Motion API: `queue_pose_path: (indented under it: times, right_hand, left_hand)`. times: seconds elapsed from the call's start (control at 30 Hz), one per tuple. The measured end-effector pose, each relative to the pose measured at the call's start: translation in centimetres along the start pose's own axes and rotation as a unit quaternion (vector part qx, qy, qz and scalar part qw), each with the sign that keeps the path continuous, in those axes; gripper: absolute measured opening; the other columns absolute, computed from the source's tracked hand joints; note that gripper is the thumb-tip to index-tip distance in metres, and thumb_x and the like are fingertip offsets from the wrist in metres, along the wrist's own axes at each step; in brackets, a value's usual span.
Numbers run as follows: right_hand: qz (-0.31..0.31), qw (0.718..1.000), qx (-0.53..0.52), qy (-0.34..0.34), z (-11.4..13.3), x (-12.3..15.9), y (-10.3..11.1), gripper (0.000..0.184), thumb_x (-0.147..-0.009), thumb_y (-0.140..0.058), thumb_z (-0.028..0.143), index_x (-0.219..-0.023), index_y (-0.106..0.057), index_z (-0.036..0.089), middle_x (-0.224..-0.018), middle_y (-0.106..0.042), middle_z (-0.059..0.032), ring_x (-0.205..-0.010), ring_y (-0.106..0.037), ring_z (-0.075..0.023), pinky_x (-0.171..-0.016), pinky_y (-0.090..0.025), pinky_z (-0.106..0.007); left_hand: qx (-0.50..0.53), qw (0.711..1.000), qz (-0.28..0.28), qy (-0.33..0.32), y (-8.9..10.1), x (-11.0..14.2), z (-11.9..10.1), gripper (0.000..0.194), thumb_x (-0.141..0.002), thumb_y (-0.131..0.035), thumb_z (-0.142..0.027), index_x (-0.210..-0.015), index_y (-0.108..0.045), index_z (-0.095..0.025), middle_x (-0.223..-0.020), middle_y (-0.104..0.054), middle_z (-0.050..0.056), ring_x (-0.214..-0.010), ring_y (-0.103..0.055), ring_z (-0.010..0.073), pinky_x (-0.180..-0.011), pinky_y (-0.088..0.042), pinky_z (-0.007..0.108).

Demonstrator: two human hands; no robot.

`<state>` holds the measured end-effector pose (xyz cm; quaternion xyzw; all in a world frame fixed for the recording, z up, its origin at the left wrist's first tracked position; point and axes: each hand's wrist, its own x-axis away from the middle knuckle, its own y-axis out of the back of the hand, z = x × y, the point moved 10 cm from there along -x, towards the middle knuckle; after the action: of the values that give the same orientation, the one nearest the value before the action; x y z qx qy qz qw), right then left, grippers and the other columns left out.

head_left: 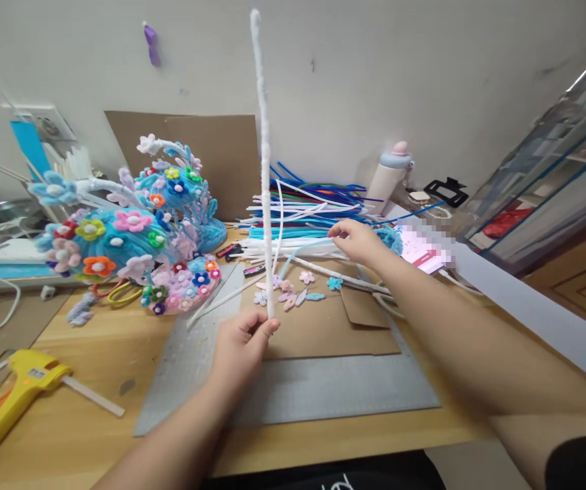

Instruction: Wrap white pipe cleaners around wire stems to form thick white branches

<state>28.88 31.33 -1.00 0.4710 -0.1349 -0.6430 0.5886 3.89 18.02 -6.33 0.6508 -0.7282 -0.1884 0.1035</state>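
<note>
My left hand [244, 344] pinches the lower end of a long white fuzzy-wrapped stem [265, 163], which stands nearly upright. My right hand [358, 241] is farther back, with its fingers closed on one end of a light blue pipe cleaner [297, 250]. That pipe cleaner curves down to the left, towards the stem. Below lie small fuzzy petals and flowers, among them a blue flower [334, 283] and a pink flower [307, 277], on a cardboard sheet [318, 333]. Behind my right hand is a pile of pipe cleaners [303, 211], mostly blue and white.
Fuzzy flower-covered pieces [114, 238] stand at the left. A yellow glue gun [22, 388] lies at the front left. The cardboard rests on a grey cutting mat [333, 395]. Behind are a white bottle [391, 170], a black hair claw [448, 190] and a lit phone [420, 255].
</note>
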Motion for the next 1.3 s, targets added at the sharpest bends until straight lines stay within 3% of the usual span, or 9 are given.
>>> queue_pose_path:
  times: [0.2, 0.4, 0.5, 0.6, 0.73, 0.83, 1.0, 1.17, 1.3]
  right_hand:
    - [0.110, 0.981, 0.059, 0.151, 3.1, -3.3, -5.1, 0.014, -0.078, -0.056, 0.017, -0.087, -0.067, 0.018, -0.090, -0.066, -0.0061, -0.086, -0.059, -0.0199, -0.078, -0.042, -0.031]
    - [0.189, 0.924, 0.136, 0.302, 8.7, -3.6, -10.4, 0.023, -0.080, -0.059, 0.018, -0.102, -0.066, 0.024, -0.115, -0.061, -0.0077, -0.109, -0.048, -0.0249, -0.090, -0.027, -0.038]
    - [0.232, 0.892, 0.173, 0.348, 9.6, -3.1, -12.4, 0.011, -0.079, -0.060, 0.016, -0.083, -0.069, 0.021, -0.097, -0.066, -0.0080, -0.100, -0.049, -0.0250, -0.088, -0.022, -0.040]
    - [0.242, 0.875, 0.196, 0.371, 10.1, -3.2, -13.2, 0.013, -0.080, -0.057, 0.013, -0.074, -0.067, 0.019, -0.085, -0.066, -0.0069, -0.092, -0.051, -0.0229, -0.085, -0.022, -0.039]
    - [0.210, 0.878, 0.210, 0.375, 11.3, -4.2, -11.6, 0.021, -0.080, -0.048, 0.003, -0.083, -0.063, 0.018, -0.084, -0.066, -0.0051, -0.083, -0.052, -0.0187, -0.080, -0.025, -0.034]
    - [0.178, 0.887, 0.223, 0.364, 12.8, -4.8, -9.2, 0.021, -0.080, -0.046, 0.002, -0.088, -0.060, 0.015, -0.079, -0.064, -0.0055, -0.073, -0.051, -0.0176, -0.070, -0.027, -0.030]
    - [0.081, 0.889, 0.286, 0.349, 15.7, -4.1, -3.0, 0.019, -0.091, -0.045, 0.023, -0.085, -0.063, 0.019, -0.081, -0.060, -0.0077, -0.083, -0.047, -0.0238, -0.072, -0.025, -0.036]
    - [0.053, 0.902, 0.273, 0.330, 17.6, 0.0, 3.2, 0.028, -0.088, -0.051, 0.029, -0.064, -0.064, 0.023, -0.065, -0.051, -0.0031, -0.074, -0.045, -0.0201, -0.076, -0.024, -0.041]
    - [0.144, 0.912, 0.134, 0.360, 20.5, 6.6, 3.6, 0.020, -0.089, -0.050, 0.032, -0.077, -0.067, 0.029, -0.072, -0.056, -0.0017, -0.071, -0.045, -0.0176, -0.072, -0.027, -0.039]
  left_hand:
    - [-0.030, 0.999, 0.002, -0.017, -0.1, 0.2, -0.1, 0.027, -0.081, -0.054, -0.035, -0.061, -0.055, -0.017, -0.057, -0.047, -0.002, -0.056, -0.043, 0.0134, -0.056, -0.031, 0.025]
    - [-0.017, 1.000, 0.004, -0.001, 0.0, 0.0, 0.3, 0.029, -0.082, -0.052, -0.037, -0.061, -0.053, -0.017, -0.057, -0.046, -0.002, -0.057, -0.043, 0.0137, -0.056, -0.032, 0.025]
    - [-0.002, 1.000, 0.010, 0.004, 0.0, -0.1, 0.2, 0.029, -0.081, -0.053, -0.036, -0.059, -0.052, -0.017, -0.057, -0.046, -0.002, -0.058, -0.044, 0.0137, -0.056, -0.032, 0.025]
    - [0.016, 1.000, 0.012, 0.016, 0.0, 0.0, 0.2, 0.027, -0.079, -0.055, -0.035, -0.058, -0.054, -0.017, -0.056, -0.048, -0.002, -0.057, -0.045, 0.0135, -0.056, -0.032, 0.024]
    - [0.084, 0.993, 0.036, 0.078, -0.4, 0.3, 1.1, 0.026, -0.077, -0.055, -0.035, -0.061, -0.061, -0.016, -0.052, -0.054, -0.001, -0.053, -0.048, 0.0129, -0.053, -0.034, 0.023]
    - [0.126, 0.987, 0.060, 0.081, -0.8, 0.3, 0.8, 0.027, -0.078, -0.054, -0.033, -0.060, -0.063, -0.016, -0.057, -0.063, 0.002, -0.055, -0.052, 0.0126, -0.057, -0.037, 0.023]
    - [0.182, 0.975, 0.095, 0.079, -1.4, 0.4, 0.5, 0.030, -0.080, -0.055, -0.037, -0.059, -0.061, -0.016, -0.056, -0.063, 0.002, -0.053, -0.049, 0.0109, -0.055, -0.036, 0.022]
    - [0.252, 0.960, 0.084, 0.089, -1.4, 0.6, 0.3, 0.033, -0.078, -0.057, -0.043, -0.060, -0.057, -0.016, -0.052, -0.056, -0.001, -0.053, -0.049, 0.0109, -0.056, -0.037, 0.023]
    - [0.279, 0.950, 0.100, 0.100, -2.1, 0.9, 0.5, 0.034, -0.076, -0.059, -0.046, -0.061, -0.056, -0.016, -0.052, -0.054, -0.002, -0.052, -0.049, 0.0107, -0.056, -0.039, 0.023]
